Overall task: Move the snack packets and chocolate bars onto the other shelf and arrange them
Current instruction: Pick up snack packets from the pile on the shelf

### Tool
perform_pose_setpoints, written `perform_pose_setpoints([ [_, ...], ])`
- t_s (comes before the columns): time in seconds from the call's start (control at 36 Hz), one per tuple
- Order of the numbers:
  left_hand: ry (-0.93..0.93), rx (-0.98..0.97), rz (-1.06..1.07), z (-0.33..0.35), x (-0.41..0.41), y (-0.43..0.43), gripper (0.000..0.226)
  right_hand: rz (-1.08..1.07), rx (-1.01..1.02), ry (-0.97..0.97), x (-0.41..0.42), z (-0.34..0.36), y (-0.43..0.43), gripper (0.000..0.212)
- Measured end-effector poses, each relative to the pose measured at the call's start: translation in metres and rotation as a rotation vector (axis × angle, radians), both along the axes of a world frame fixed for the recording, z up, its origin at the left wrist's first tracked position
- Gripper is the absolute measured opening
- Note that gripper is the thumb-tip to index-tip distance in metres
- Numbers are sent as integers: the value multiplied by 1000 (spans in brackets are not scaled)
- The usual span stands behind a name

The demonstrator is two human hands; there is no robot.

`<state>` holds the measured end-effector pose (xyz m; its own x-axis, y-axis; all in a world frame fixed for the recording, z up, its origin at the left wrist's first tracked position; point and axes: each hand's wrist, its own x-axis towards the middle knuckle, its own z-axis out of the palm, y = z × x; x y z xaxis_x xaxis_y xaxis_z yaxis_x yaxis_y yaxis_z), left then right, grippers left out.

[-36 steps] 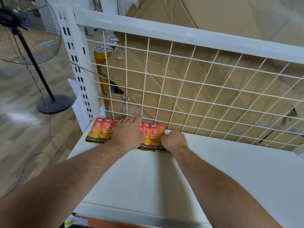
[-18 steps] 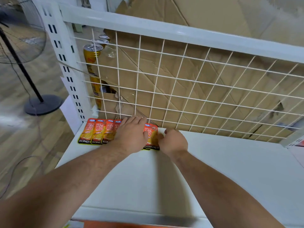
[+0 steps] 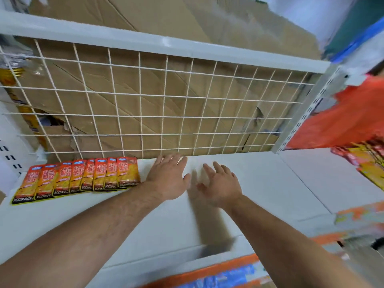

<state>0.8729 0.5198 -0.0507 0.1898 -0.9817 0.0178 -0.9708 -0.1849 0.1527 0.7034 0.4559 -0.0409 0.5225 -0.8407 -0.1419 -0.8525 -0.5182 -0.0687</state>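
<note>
Several orange snack packets (image 3: 83, 177) lie side by side in an overlapping row at the back left of the white shelf (image 3: 166, 221), against the wire grid. My left hand (image 3: 169, 176) hovers open just right of the row's last packet, fingers spread, holding nothing. My right hand (image 3: 221, 183) is also open beside it, fingers straight, apart from the packets. More red and yellow packets (image 3: 365, 161) sit on the neighbouring shelf at the right edge.
A white wire grid (image 3: 162, 104) backs the shelf, with flattened cardboard (image 3: 166, 84) behind it. Yellow cans (image 3: 10, 77) stand behind the grid at left. An orange bag (image 3: 340, 121) hangs at right. A slotted upright (image 3: 307, 113) divides the two shelves.
Both hands have lifted off the packets and moved right, opening. The row of packets now lies uncovered. The view has swung to the right.
</note>
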Motion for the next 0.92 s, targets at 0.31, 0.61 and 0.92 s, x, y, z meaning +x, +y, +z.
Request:
perform_pose_setpoints([
  [0.31, -28, 37, -90, 19, -176, -48, 64, -109, -56, -96, -186, 13, -37, 73],
  [0.61, 30, 50, -206, 30, -330, -113, 68, -241, -79, -113, -347, 35, -78, 73],
  [0.92, 13, 45, -353, 24, -413, -196, 67, -363, -63, -143, -428, 25, -139, 70],
])
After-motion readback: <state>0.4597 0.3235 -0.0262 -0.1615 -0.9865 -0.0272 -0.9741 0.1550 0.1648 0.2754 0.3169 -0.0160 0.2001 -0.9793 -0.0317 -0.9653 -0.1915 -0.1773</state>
